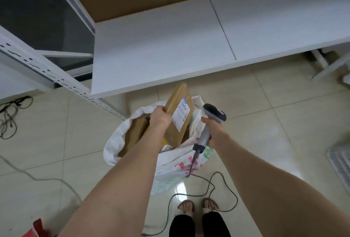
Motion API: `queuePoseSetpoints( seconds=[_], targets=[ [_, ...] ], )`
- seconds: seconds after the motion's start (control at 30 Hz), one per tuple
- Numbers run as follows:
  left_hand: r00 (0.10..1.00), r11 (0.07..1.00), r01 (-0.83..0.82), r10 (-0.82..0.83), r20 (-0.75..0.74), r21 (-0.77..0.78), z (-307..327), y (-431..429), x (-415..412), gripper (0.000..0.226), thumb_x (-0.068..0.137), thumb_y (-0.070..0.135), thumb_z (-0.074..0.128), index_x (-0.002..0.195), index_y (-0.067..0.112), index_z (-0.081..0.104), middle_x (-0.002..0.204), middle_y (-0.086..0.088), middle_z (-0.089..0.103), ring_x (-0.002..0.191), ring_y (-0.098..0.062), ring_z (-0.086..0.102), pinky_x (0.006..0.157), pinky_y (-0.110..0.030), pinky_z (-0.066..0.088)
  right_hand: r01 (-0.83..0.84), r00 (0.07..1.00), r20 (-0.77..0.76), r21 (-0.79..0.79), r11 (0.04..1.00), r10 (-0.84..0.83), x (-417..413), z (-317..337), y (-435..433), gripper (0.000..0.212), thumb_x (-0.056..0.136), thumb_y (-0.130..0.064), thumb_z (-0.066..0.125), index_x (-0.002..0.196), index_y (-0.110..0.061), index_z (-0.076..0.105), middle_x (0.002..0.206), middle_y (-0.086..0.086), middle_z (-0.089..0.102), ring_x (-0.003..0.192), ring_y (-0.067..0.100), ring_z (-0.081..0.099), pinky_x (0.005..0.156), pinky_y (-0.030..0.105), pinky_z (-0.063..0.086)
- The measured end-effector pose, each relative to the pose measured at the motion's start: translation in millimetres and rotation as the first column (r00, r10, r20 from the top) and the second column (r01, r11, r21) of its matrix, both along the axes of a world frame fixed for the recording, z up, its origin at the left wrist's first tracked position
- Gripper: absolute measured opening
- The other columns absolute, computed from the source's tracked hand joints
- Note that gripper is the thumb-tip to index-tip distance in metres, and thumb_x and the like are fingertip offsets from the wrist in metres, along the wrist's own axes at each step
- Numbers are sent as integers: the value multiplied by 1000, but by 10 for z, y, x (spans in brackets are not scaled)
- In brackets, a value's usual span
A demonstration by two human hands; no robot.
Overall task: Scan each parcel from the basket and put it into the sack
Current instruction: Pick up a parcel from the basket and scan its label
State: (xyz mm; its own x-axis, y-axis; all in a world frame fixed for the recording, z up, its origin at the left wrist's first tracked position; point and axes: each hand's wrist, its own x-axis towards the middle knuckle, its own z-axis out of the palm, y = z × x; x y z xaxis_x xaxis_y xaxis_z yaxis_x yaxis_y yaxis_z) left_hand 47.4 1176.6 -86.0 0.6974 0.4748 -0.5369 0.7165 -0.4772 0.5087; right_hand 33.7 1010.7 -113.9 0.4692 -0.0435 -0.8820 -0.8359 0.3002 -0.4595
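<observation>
Parcel going into sack, scanner kept clear.
Left hand (160, 116) grips parcel (177, 117) upright, lower end inside sack (113, 142) below; right hand (212, 128) clenched round scanner (214, 115) handle just beside, likely freeing the drop.

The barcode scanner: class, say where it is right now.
In the head view, the barcode scanner is right of centre, gripped in the right hand over the right rim of the white sack, beside the parcel.
</observation>
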Motion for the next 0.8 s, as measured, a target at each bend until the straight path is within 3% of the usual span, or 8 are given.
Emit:
queuePoseSetpoints(
  seconds=[0.1, 0.2, 0.27, 0.4, 0.53, 0.63, 0.7, 0.8],
  targets=[
    [996, 994, 77, -72, -60, 80, -429, -10, 142, 39, 93, 18, 48, 132, 17, 50, 127, -7, 58, 114, -27, 56, 81, -30, 42, 59, 998, -27, -19, 998, -59, 25, -514, -50, 17, 82, -19, 73, 89, -15, 58, 111, 14, 61, 101, 33, 60, 97, 51, 47],
    [984, 974, 161, -146, -99, 162, -824, -22, 283, 39, 89, 25, 51, 128, 23, 51, 120, -5, 62, 108, -27, 59, 84, -33, 49, 85, 996, -34, 2, 996, -85, 18, -962, -59, 29, 81, -22, 74, 104, -11, 60, 108, 11, 61, 93, 29, 59, 85, 42, 49],
    [972, 951, 218, -193, -131, 220, -1097, -46, 384, 36, 86, 26, 51, 123, 26, 55, 115, -3, 65, 102, -27, 62, 81, -36, 52, 87, 995, -50, 16, 996, -86, 18, -1216, -43, 37, 81, -27, 75, 110, -12, 60, 101, 9, 61, 88, 26, 60, 85, 42, 50],
    [899, 836, 428, -352, -262, 345, -1549, -129, 497, 34, 93, 20, 46, 125, 27, 55, 116, -1, 63, 99, -21, 61, 63, -28, 41, 94, 992, -92, 85, 992, -86, -42, -1709, 30, 20, 85, -25, 72, 95, -15, 58, 88, 5, 56, 77, 21, 54, 86, 41, 44],
    [775, 731, 616, -497, -390, 293, -1760, -132, 532, 48, 95, 30, 47, 141, 41, 39, 129, 7, 57, 101, -14, 58, 51, -22, 28, 134, 987, -102, 107, 985, -124, -148, -2131, 130, 19, 85, -20, 73, 91, -10, 58, 88, 9, 59, 75, 22, 57, 83, 40, 50],
    [737, 725, 659, -571, -362, 198, -1704, -126, 498, 59, 93, 28, 54, 146, 40, 31, 135, 7, 52, 78, -7, 49, 45, -16, 26, 135, 989, -80, 116, 984, -126, -183, -2280, 172, 26, 80, -18, 75, 98, -4, 62, 94, 13, 62, 82, 27, 60, 85, 38, 50],
    [743, 714, 662, -587, -321, 229, -1695, -125, 455, 56, 93, 26, 54, 144, 40, 35, 134, 7, 53, 85, -9, 54, 49, -16, 29, 144, 988, -72, 63, 988, -139, -224, -2285, 120, 30, 76, -15, 75, 102, -4, 65, 109, 17, 66, 99, 33, 63, 97, 45, 50],
    [746, 656, 664, -613, -260, 358, -1715, -153, 349, 53, 95, 18, 46, 140, 43, 37, 129, 0, 57, 107, -23, 59, 61, -26, 43, 220, 976, -11, 31, 975, -220, -270, -2032, -73, 30, 69, -8, 72, 98, -7, 65, 115, 20, 66, 103, 37, 64, 96, 54, 50]
  ],
)
